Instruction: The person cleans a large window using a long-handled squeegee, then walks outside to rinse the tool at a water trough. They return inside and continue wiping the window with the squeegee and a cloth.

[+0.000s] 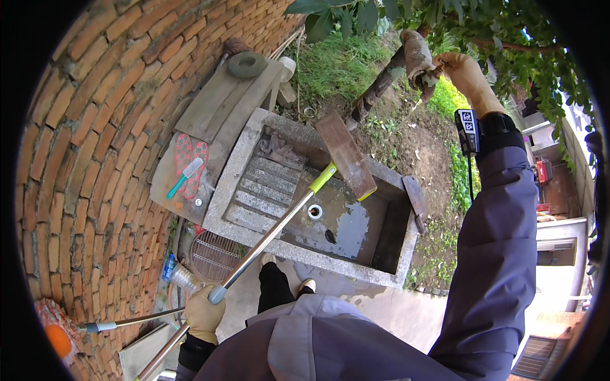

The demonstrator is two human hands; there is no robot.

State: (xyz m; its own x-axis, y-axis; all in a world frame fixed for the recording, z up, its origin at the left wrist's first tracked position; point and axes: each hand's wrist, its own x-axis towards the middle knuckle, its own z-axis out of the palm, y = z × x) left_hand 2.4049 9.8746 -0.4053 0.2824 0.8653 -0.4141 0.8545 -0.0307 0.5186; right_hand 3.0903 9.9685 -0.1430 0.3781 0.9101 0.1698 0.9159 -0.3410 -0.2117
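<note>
My left hand (205, 309), in a tan glove, is closed around the metal pole of a flat mop (257, 247). The pole slants up and right to a green joint and a brown mop pad (345, 155), which lies over a concrete sink (305, 257). My right hand (452, 69), also gloved, is raised at the upper right. Its fingers are bent at a cloth-wrapped or bark-like stub (418, 55) by a tree branch; whether they grip a small part there is hard to see. Water lies around the sink's drain (315, 211).
Left of the sink, a stone slab (164, 195) bears red insoles (196, 177) and a green-handled brush (185, 178). A brick wall (95, 143) runs along the left. Near my left hand are a round woven basket (215, 256), a blue bottle (168, 267) and another mop (138, 319). Leaves hang at upper right.
</note>
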